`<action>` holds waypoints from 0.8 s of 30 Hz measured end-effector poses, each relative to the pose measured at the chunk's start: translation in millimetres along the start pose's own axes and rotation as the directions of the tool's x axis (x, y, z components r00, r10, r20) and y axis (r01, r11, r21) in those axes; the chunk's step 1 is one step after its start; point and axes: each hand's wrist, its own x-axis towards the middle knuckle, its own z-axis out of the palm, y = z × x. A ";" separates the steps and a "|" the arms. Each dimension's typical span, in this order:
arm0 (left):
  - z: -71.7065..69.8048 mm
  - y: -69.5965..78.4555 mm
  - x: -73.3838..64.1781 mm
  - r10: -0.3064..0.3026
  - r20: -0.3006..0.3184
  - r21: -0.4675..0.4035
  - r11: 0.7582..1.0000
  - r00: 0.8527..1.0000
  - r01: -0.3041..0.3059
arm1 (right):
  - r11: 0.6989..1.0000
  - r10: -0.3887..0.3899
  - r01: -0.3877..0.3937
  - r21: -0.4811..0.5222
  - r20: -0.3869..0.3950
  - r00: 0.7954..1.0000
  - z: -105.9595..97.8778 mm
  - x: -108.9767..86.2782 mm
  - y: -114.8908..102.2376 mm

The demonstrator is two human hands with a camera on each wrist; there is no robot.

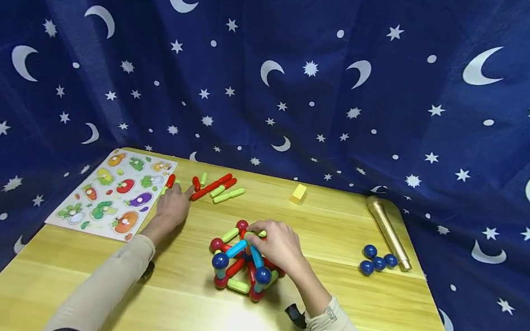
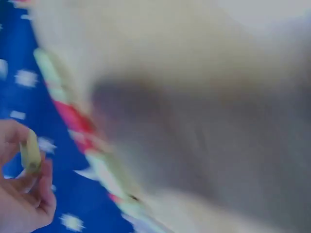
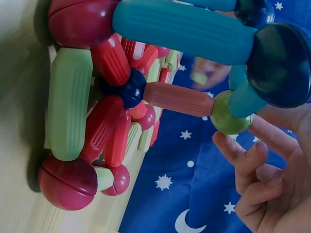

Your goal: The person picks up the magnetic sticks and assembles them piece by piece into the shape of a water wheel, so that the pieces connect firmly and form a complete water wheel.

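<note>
My left hand [image 1: 173, 208] is over the loose magnetic sticks at the back left. It pinches a short light green stick [image 2: 30, 154] between thumb and fingers, raised off the table in the left wrist view. At the table's middle stands a structure of magnetic sticks and balls, with a base of red balls [image 3: 68, 183] and light green sticks [image 3: 69, 104]. Blue sticks [image 3: 182, 31] rise to dark blue balls [image 3: 279, 65]. My right hand [image 1: 279, 245] holds the green ball [image 3: 231, 114] at its top; part of the grip is hidden behind the ball.
Red and green sticks [image 1: 213, 185] lie along the back edge. A vegetable picture board [image 1: 85, 214] is at the left. Several dark blue balls [image 1: 379, 263] and a gold tube [image 1: 388, 231] lie at the right. A yellow block [image 1: 298, 193] sits at the back.
</note>
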 end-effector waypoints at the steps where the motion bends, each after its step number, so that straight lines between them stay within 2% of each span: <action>1: -4.7 7.0 -1.4 0.001 -0.020 -0.078 0.997 1.000 -0.002 | 1.000 0.001 -0.001 -0.001 0.002 1.000 -0.3 -0.4 0.3; 2: -10.0 15.6 -3.3 0.000 -0.032 -0.187 0.982 0.999 -0.006 | 1.000 0.001 -0.001 -0.002 0.004 1.000 -0.5 -0.8 0.6; 3: -15.8 25.1 -6.1 0.006 -0.039 -0.308 0.951 0.999 -0.017 | 1.000 0.003 -0.003 0.000 0.008 1.000 -0.5 -1.1 1.3; 4: -22.0 35.2 -9.6 0.013 -0.033 -0.431 0.902 0.999 -0.026 | 1.000 0.006 -0.006 0.003 0.012 1.000 -0.6 -1.3 1.6; 5: -28.1 45.5 -13.6 0.020 -0.015 -0.545 0.838 1.000 -0.025 | 1.000 0.008 -0.008 0.007 0.015 1.000 -0.6 -1.5 2.2; 7: -38.6 64.9 -23.0 0.035 0.044 -0.714 0.700 0.998 0.007 | 1.000 0.019 -0.019 0.017 0.022 1.000 -0.5 -1.5 3.4; 8: -42.3 73.3 -27.4 0.050 0.065 -0.759 0.651 0.997 0.017 | 0.999 0.025 -0.025 0.024 0.025 0.999 -0.6 -1.5 4.0; 9: -45.1 80.5 -31.4 0.067 0.084 -0.787 0.617 0.994 0.025 | 0.999 0.033 -0.034 0.032 0.028 0.999 -0.8 -1.5 4.3; 11: -48.5 90.5 -39.2 0.091 0.112 -0.815 0.579 0.989 0.039 | 0.998 0.046 -0.047 0.037 0.030 0.998 -0.8 -0.8 3.6; 15: -45.1 99.0 -47.5 0.149 0.146 -0.832 0.553 0.978 0.040 | 0.996 0.076 -0.077 0.039 0.031 0.997 -0.4 0.0 2.7; 18: -44.5 97.5 -50.1 0.227 0.170 -0.853 0.521 0.959 0.028 | 0.996 0.086 -0.087 0.030 0.031 0.996 0.4 -0.3 3.3; 19: -43.5 94.5 -49.4 0.247 0.172 -0.850 0.527 0.954 0.017 | 0.996 0.087 -0.088 0.028 0.030 0.996 0.7 -0.5 3.6; 21: -41.3 82.9 -45.1 0.271 0.181 -0.829 0.559 0.945 -0.002 | 0.996 0.090 -0.091 0.025 0.028 0.996 0.9 -0.7 4.0; 22: -39.7 73.9 -41.3 0.274 0.177 -0.803 0.596 0.945 -0.023 | 0.996 0.090 -0.091 0.027 0.026 0.996 1.0 -0.8 4.1; 23: -35.0 62.5 -35.8 0.245 0.171 -0.759 0.650 0.954 -0.031 | 0.995 0.092 -0.092 0.024 0.023 0.995 1.1 -0.8 4.0; 24: -32.2 50.6 -30.4 0.197 0.163 -0.693 0.720 0.967 -0.030 | 0.995 0.092 -0.092 0.024 0.022 0.996 1.1 -0.9 3.8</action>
